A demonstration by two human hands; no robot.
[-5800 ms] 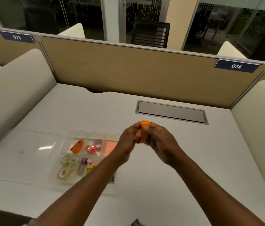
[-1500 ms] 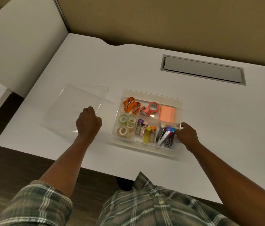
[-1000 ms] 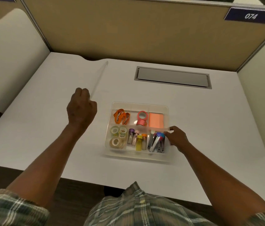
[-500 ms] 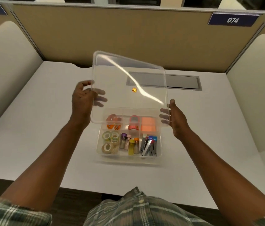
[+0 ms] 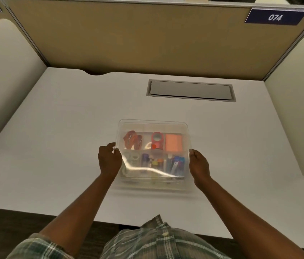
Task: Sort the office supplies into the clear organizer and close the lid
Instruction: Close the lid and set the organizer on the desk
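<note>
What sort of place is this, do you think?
Probably a shared office or study hall: a white desk fenced by tan partition panels, a numbered plate reading 074, and a cable hatch set into the desktop.

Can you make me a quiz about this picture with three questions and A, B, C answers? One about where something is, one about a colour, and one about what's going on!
1. Where is the orange notepad?
A: back right section of the box
B: front left section
C: outside the box

2. What colour is the 074 sign?
A: red
B: dark blue
C: green

3. What is happening with the lid?
A: it leans on the wall
B: it lies beside the box
C: it is over the box, held by the left hand and right hand

Answers:
1 A, it shows through the lid at the far right.
2 B, white digits on dark blue.
3 C, fingers grip both side edges.
</note>
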